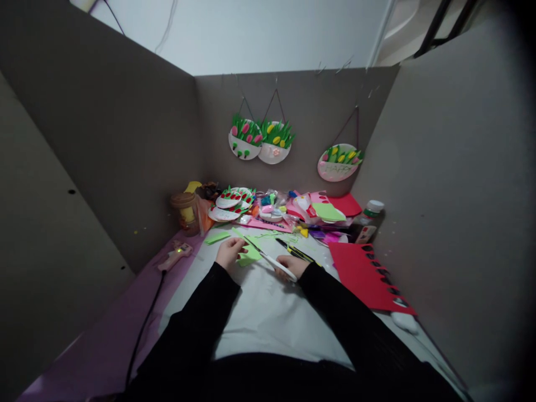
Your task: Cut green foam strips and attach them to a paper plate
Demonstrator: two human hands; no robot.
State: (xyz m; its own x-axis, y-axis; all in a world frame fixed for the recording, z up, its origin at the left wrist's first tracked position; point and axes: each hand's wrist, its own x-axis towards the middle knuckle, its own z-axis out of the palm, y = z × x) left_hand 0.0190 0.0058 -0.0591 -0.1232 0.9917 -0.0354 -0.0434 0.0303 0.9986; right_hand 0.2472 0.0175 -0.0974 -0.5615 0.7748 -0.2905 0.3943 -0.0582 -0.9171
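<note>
White-handled scissors are in my right hand, whose fingers wrap round the handles. Their blades point up and to the left, toward my left hand. A light green paper piece is pinched between the fingers of my left hand, close to the blade tips. Under and behind the blades lies more green paper on the white table cover. Just beyond my right hand is a black and yellow pen-like tool. How far the blades are parted is too small to tell.
On the left lies a pink glue gun with a black cord, near a brown-lidded cup. Craft plates and supplies line the back. Red sheets and a white-capped bottle stand right. Grey panels enclose the table.
</note>
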